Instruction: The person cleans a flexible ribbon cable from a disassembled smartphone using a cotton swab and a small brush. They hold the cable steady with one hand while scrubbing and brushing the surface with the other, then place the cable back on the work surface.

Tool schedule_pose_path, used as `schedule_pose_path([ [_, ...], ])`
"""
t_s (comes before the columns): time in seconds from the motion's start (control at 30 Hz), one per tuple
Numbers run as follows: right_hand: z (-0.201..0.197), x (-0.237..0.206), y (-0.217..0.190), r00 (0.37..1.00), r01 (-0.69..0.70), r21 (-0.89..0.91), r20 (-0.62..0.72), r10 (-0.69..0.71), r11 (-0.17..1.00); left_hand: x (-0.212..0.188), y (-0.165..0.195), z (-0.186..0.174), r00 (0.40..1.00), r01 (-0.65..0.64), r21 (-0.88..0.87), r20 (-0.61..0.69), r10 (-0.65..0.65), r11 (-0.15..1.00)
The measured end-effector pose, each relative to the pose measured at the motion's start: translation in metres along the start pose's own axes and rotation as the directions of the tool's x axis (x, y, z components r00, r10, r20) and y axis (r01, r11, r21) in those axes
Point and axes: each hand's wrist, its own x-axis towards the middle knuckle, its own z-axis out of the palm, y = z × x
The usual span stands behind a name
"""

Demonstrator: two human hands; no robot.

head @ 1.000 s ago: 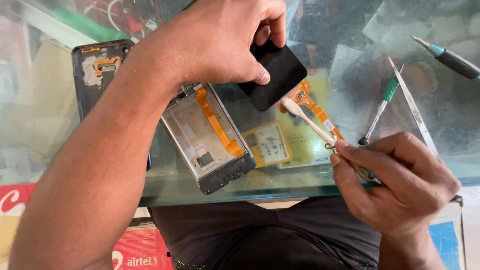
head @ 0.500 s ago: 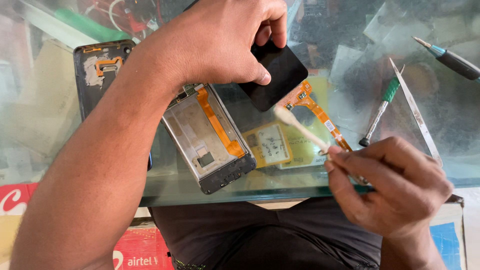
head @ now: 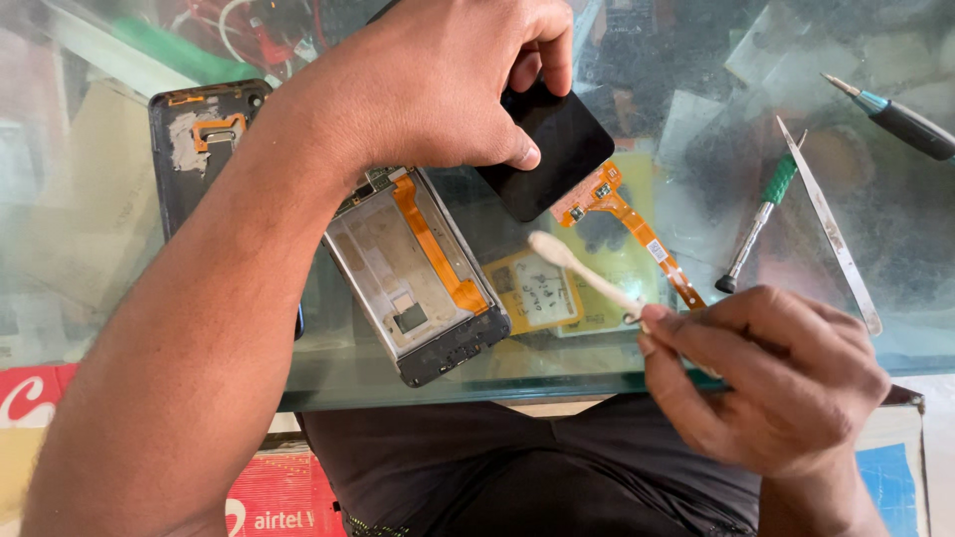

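Observation:
My left hand grips a black phone screen panel tilted above the glass table, with an orange flex cable hanging from its lower edge. My right hand pinches a white cotton swab whose tip points up-left toward the panel, a short way below it and not touching. An opened phone frame with an orange ribbon lies on the glass under my left wrist. A dark back cover lies to its left, partly hidden by my forearm.
A green-handled screwdriver, metal tweezers and a dark pen-like tool lie on the glass table to the right. Yellow cards show beneath the glass. The table's near edge runs just above my lap.
My right hand has drifted left and slightly down, carrying the swab's tip away from the screen's corner. My left hand and the panel have stayed put.

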Motion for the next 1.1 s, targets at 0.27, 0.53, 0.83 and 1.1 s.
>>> schedule_pose_path([
  [0.27, 0.0001, -0.0009, 0.0020, 1.000, -0.025, -0.008, -0.007, 0.025, 1.000, -0.0005, -0.0030, 0.0036, 0.999, -0.031, 0.014, -0.035, 0.032, 0.999],
  [0.53, -0.0009, -0.0003, -0.0008, 0.998, -0.066, -0.045, 0.016, 0.067, 0.997, 0.0001, -0.0019, 0.0025, 0.999, -0.022, 0.012, -0.028, 0.022, 1.000],
  [0.83, -0.0010, -0.0014, 0.0009, 0.993, -0.120, -0.095, -0.014, 0.119, 0.988, -0.0003, 0.0011, 0.0011, 0.999, 0.036, -0.008, 0.001, -0.036, 0.999],
  [1.1, -0.0014, -0.0020, 0.0029, 0.990, -0.140, -0.071, -0.015, 0.139, 0.988, -0.0006, 0.0003, 0.0005, 0.997, 0.079, -0.010, 0.020, -0.079, 0.997],
])
